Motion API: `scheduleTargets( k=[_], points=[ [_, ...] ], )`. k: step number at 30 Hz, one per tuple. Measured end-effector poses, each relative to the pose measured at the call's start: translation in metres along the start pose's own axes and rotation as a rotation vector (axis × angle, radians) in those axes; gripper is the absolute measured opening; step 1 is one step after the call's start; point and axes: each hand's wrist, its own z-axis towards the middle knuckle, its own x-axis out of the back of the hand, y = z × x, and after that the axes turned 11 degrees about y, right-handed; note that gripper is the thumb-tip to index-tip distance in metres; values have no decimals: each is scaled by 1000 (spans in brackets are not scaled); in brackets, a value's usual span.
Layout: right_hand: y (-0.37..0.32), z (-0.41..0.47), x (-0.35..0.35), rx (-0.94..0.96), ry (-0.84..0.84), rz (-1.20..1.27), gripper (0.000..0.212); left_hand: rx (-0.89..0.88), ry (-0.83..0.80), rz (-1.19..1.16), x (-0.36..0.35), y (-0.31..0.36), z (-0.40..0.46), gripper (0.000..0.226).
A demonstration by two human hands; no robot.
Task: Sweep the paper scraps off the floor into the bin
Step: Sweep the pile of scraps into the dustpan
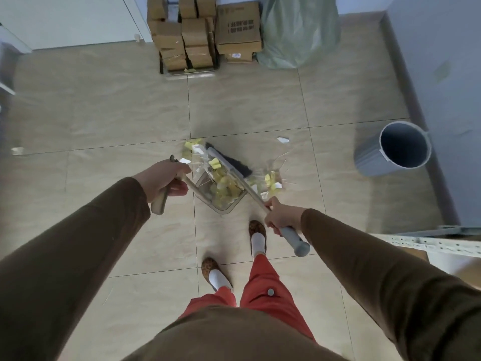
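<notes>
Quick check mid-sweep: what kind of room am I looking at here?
Probably a storeroom or back room. Stacked brown cardboard boxes and a full pale green plastic sack stand against the far wall, a perforated metal shelf rail juts in on the right, and a grey ribbed plastic bin sits on the beige tiled floor.

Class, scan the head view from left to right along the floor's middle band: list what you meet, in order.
Stray scrap at the left edge → left hand on the dustpan handle → clear dustpan with yellow scraps → white scrap → grey bin.
</notes>
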Motion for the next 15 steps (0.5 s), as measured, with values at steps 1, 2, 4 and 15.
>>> scheduleTargets(
  k=[1,2,4,15],
  points=[
    [5,-11,0,-34,-26,85,53,10,-5,-12,0,0,-1,17],
    [10,-22,-2,-66,-49,151,52,14,-17,-18,1,0,-3,18],
    [20,-39,-14,-96,-73,211,52,45,-46,-18,2,-1,-7,23],
    [10,-78,-13,3,44,341,41,-2,-118,34,19,-36,-22,9]
  ],
)
